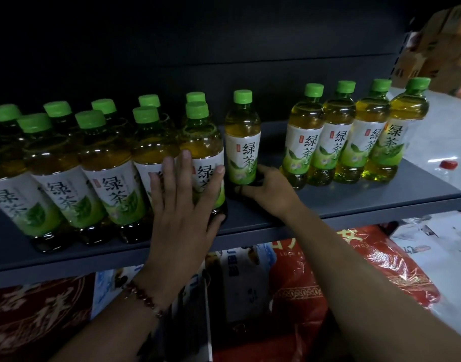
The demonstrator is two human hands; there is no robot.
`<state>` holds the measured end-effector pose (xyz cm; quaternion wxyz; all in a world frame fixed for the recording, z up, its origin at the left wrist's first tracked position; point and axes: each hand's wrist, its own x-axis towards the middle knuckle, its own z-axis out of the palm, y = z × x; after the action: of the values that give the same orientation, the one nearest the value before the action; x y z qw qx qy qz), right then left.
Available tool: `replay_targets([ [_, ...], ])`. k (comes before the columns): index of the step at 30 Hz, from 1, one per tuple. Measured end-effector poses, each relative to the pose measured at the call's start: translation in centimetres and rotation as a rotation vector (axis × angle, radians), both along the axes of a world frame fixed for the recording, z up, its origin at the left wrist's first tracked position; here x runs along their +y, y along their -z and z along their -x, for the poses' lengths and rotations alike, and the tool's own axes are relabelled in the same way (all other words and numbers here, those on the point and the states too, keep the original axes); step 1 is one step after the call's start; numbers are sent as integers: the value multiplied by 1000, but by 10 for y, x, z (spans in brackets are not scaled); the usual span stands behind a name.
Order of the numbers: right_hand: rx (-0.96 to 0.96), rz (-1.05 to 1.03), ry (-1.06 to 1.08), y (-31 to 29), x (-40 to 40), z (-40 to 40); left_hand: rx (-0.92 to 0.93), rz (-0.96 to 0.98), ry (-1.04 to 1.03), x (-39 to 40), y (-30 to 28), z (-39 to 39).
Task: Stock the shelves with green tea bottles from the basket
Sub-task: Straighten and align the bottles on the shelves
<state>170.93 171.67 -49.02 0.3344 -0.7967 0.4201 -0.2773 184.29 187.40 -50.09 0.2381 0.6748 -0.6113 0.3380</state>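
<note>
Green tea bottles with green caps stand on a grey shelf [355,202]. A packed group of several bottles [93,163] fills the left side, and a row of several more [355,142] stands at the right. My left hand [182,205] lies flat, fingers spread, against the front bottle [202,142] at the right end of the left group. A single bottle [242,142] stands upright in the gap between the groups. My right hand [271,189] grips that bottle around its base. The basket is not in view.
A dark back panel rises behind the shelf. Under the shelf lie red printed bags [328,283] and a blue-white package [245,273]. Cardboard boxes [443,48] are stacked at the far right, and a white floor with plastic sheets lies beyond the shelf end.
</note>
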Motion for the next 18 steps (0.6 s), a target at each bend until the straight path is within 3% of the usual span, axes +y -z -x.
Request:
replay_targets([
  [7,-56,30,-58,-5,20,7,31,-4,22,3,-1,10],
  [10,-64,70,115,-9,24,31,7,-6,73,6,1,20],
  [14,-271,73,449,-4,12,68,16,-33,83,7,6,31],
  [18,-276,-7,439,3,-2,71,42,-62,66,2,10,34],
])
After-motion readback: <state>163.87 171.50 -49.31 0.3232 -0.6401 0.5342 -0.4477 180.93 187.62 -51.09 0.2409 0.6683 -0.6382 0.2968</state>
